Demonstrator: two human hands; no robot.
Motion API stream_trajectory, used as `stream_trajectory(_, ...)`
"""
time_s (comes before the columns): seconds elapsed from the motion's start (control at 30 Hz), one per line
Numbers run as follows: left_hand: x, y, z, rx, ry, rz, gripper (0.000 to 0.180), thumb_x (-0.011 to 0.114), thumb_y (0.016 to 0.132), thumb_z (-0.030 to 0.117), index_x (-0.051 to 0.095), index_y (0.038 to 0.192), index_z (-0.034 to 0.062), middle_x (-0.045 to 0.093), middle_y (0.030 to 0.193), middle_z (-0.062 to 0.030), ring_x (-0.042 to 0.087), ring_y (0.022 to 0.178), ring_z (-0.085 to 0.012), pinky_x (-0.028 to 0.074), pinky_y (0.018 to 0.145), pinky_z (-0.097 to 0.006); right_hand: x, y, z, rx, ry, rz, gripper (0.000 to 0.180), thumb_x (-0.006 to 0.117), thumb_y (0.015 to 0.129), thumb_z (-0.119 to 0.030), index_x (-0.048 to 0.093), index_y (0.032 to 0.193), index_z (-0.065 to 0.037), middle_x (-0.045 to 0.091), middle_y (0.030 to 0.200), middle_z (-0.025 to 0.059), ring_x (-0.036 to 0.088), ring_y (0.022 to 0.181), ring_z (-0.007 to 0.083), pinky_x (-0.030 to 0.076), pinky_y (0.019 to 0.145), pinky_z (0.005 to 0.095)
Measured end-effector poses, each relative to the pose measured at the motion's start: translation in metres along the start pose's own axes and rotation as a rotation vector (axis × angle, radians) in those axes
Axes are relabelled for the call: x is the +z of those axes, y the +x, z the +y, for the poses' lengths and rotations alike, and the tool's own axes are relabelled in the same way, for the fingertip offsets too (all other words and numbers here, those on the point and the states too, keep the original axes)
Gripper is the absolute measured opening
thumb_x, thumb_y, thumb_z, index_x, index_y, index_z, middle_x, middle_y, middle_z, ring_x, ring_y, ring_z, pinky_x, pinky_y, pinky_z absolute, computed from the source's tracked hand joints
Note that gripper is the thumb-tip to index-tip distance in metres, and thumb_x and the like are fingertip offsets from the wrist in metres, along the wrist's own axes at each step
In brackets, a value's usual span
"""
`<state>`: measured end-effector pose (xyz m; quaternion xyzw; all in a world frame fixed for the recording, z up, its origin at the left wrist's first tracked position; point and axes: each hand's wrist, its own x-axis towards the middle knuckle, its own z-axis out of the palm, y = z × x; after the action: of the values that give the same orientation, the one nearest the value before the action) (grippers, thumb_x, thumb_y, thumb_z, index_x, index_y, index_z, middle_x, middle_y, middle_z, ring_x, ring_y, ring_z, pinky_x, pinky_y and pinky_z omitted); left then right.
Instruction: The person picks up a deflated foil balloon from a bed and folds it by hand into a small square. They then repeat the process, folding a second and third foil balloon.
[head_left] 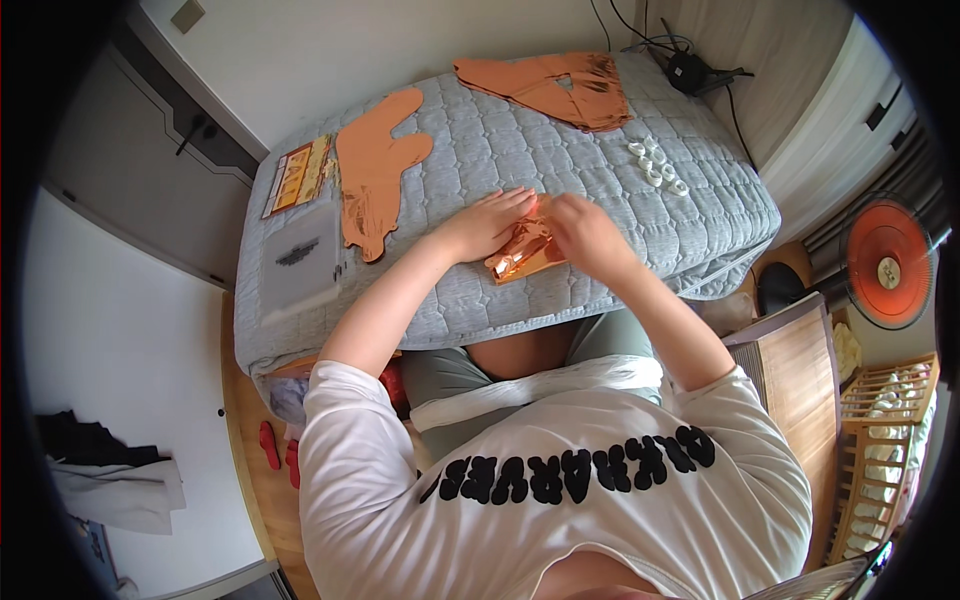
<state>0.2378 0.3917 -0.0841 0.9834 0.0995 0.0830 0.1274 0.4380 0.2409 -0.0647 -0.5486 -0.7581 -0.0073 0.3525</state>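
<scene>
**Both hands down on a crumpled sheet of copper foil**

Here we are over a grey quilted mattress pad (600, 190), and both hands meet in the middle of it. The left hand (487, 225) lies fairly flat, fingers stretched toward the shiny, crinkled copper-coloured foil piece (522, 253). The right hand (585, 230) curls over the foil's far edge, fingertips bent down as if pinching or pressing it; the exact grip is hidden by the knuckles.

That foil looks feather-light, thin and limp. It creases readily and probably tears or slips if tugged hard. My judgement: it wants a gentle pinch at an edge or corner, with the other hand flat on it to stop it sliding on the padded cloth.

Around the hands: just beyond the left hand lies a large flat copper-coloured foil shape with rounded lobes (372, 170). Further left of it sit a printed orange-and-yellow card (297, 175) and a clear plastic sleeve (298, 255). Well beyond the right hand, a heap of folded copper foil shapes (560, 88). To the right of the right hand, a small cluster of white plastic rings (656, 165), near but apart. Nothing lies between the hands and the foil; the rings are the closest clutter.
</scene>
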Motion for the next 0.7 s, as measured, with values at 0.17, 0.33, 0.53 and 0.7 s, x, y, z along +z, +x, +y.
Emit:
stream_trajectory(0.17,0.012,-0.008,0.005,-0.027,-0.009,0.067,0.056,0.045,0.103,0.013,0.034,0.157,0.0054,0.032,0.164,-0.0159,0.029,0.153,-0.0317,0.025,0.124,-0.047,0.021,-0.026,-0.019,-0.011,-0.177,-0.004,0.03,0.065,0.094,-0.017,0.067,0.122,-0.005,0.068,0.119,0.0088,0.065,0.108,0.0293,0.051,0.095,0.0411)
stream_trajectory(0.33,0.031,-0.022,0.055,-0.411,0.075,0.187,0.061,0.048,0.098,0.014,0.034,0.155,-0.0023,0.035,0.161,-0.0208,0.032,0.151,-0.0352,0.028,0.123,-0.05,0.019,-0.017,-0.005,0.005,0.055,-0.07,0.02,0.065,0.091,-0.016,0.074,0.104,-0.004,0.071,0.113,0.0097,0.066,0.106,0.0292,0.051,0.095,0.0409)
stream_trajectory(0.53,0.053,-0.003,0.095,-0.755,0.157,0.399,0.06,0.049,0.097,0.018,0.038,0.151,-0.0069,0.041,0.157,-0.0241,0.036,0.149,-0.0358,0.028,0.122,-0.05,0.014,0.007,0.021,-0.026,0.126,-0.159,0.018,0.067,0.09,-0.019,0.075,0.101,-0.007,0.072,0.107,0.0086,0.067,0.1,0.0295,0.05,0.09,0.0418)
stream_trajectory(0.7,0.044,-0.006,0.089,-0.774,0.031,0.392,0.057,0.046,0.1,0.019,0.038,0.151,-0.0061,0.041,0.157,-0.0235,0.035,0.149,-0.036,0.026,0.122,-0.053,0.014,0.011,0.027,-0.117,0.07,-0.169,0.018,0.071,0.089,-0.026,0.075,0.1,-0.012,0.071,0.105,0.0032,0.067,0.099,0.0252,0.046,0.092,0.0407)
